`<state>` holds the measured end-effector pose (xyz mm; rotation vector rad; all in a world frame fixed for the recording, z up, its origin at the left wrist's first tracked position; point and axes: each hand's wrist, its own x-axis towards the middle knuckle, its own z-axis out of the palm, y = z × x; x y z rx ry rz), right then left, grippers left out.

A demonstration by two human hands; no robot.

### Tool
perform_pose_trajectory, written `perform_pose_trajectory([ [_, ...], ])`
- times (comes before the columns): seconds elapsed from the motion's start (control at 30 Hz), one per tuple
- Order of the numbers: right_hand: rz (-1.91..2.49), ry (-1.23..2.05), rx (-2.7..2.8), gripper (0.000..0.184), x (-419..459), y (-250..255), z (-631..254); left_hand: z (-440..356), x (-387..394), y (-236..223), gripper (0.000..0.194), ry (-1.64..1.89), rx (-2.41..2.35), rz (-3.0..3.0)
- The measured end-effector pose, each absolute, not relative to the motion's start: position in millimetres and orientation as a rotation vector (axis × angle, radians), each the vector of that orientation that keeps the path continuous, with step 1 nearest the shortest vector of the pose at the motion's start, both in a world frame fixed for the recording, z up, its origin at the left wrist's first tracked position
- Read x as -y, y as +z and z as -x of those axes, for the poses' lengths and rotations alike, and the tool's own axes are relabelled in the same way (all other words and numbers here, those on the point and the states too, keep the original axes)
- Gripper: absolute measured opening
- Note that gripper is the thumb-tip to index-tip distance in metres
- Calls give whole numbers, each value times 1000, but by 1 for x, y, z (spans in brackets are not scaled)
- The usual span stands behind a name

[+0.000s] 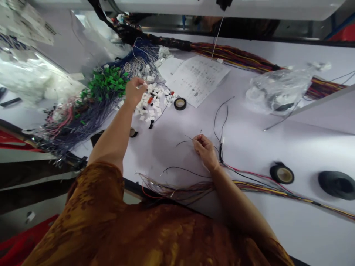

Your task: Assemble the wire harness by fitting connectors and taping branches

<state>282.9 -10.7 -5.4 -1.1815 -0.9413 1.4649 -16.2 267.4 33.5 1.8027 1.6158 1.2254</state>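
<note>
Two pinches over the counter (166,153): left hand (135,91) at the white connectors (156,100), right hand (204,147) on thin dark wires (189,137).
Left fingers drawn nearly together above the pile's edge; cannot tell whether a connector sits between them. Right fingers closed on the wires, mid-counter. Risks, as judged: a light pinch could let a wire slip; the jumbled, look-alike connectors invite a wrong pick. Wires slender, ends splayed apart, tips pale-flecked; connectors small, blocky, heaped loosely.
</note>
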Motion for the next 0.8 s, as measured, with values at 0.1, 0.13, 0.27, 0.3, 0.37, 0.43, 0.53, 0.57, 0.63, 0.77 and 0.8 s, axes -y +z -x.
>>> perform_pose_trajectory([
  [0.1, 1191, 1453, 944, 18, 10, -3, -281, 13, -258, 49, 24, 1389, -1608, -1604],
  [0.13, 1194, 1447, 946, 19, 10, -3, -281, 11, -255, 54, 25, 1415, -1600, -1470],
  [0.27, 1228, 1375, 956, 19, 12, -1, -278, 9, -248, 65, 29, 1390, -1621, -1096],
  [0.3, 1242, 1349, 962, 19, 12, -1, -278, 9, -245, 67, 30, 1389, -1626, -1079],
  [0.37, 1265, 1305, 966, 20, 14, 0, -278, 10, -234, 71, 31, 1414, -1595, -1052],
  [0.43, 1277, 1290, 953, 21, 15, 0, -278, 5, -211, 72, 29, 1429, -1517, -1047],
  [0.53, 1259, 1317, 915, 23, 15, -1, -281, -16, -154, 66, 20, 1348, -1251, -990],
  [0.57, 1244, 1332, 909, 23, 15, -2, -282, -26, -133, 61, 19, 1288, -1147, -936],
  [0.63, 1216, 1357, 910, 23, 16, -3, -283, -48, -93, 47, 21, 1156, -1054, -845],
  [0.77, 1159, 1407, 960, 23, 16, -4, -284, -82, -43, 20, 22, 948, -994, -733],
  [0.8, 1147, 1418, 974, 23, 16, -4, -284, -86, -38, 15, 22, 924, -988, -712],
])
